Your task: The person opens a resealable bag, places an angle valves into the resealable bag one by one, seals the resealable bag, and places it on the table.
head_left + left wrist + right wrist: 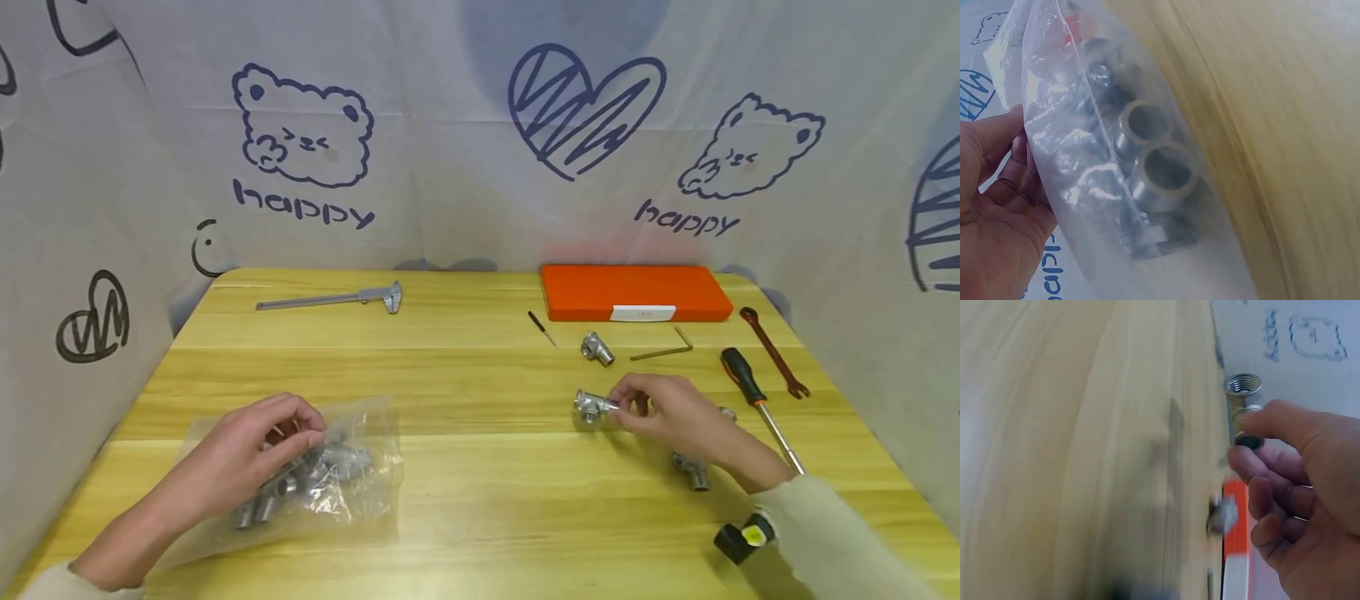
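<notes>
From the head view, the left hand (255,454) pinches a clear bag (352,483) of metal fittings on the counter (480,517), while the right hand (675,417) grips a tee fitting (592,406) mid-counter. The left wrist view shows fingers (1004,140) touching the bag (1085,187). In the right wrist view, fingers (1272,422) curl around the fitting (1242,387).

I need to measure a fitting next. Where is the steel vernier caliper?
In the head view, the steel vernier caliper lies at the table's far left edge, beyond the clear plastic bag of fittings.
</notes>
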The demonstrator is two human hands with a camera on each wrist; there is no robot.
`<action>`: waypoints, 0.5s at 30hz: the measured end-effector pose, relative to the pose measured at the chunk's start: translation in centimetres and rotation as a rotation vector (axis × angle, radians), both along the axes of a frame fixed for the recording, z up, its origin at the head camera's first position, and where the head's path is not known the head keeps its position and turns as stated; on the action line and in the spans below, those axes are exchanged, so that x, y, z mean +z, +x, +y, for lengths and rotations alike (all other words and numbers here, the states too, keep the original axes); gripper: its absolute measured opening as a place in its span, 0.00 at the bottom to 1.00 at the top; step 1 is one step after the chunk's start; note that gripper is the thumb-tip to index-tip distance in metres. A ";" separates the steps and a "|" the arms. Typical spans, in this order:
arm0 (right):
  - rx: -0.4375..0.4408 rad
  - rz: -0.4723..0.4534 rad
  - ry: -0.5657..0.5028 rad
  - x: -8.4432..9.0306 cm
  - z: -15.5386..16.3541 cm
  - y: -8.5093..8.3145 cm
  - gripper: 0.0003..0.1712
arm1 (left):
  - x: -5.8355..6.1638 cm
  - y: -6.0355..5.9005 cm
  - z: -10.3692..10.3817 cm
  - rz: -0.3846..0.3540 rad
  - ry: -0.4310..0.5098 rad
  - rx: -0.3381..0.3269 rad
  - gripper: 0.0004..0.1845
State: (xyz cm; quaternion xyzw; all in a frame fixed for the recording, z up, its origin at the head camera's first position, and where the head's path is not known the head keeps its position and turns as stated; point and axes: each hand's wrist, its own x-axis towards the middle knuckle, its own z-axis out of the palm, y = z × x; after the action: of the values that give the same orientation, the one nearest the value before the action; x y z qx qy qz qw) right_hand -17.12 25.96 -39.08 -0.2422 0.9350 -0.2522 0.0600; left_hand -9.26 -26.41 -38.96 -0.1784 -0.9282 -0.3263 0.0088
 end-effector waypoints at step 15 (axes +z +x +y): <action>0.193 -0.196 -0.298 -2.2 -17.1 1.5 0.10 | 0.2 0.0 0.0 0.005 -0.007 0.016 0.04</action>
State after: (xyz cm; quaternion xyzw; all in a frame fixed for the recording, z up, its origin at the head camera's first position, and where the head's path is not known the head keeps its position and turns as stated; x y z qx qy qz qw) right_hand -15.66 8.85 -41.23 -0.3112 0.8494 -0.4033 0.1379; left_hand -9.23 -26.37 -38.80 -0.1716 -0.9309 -0.3223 0.0131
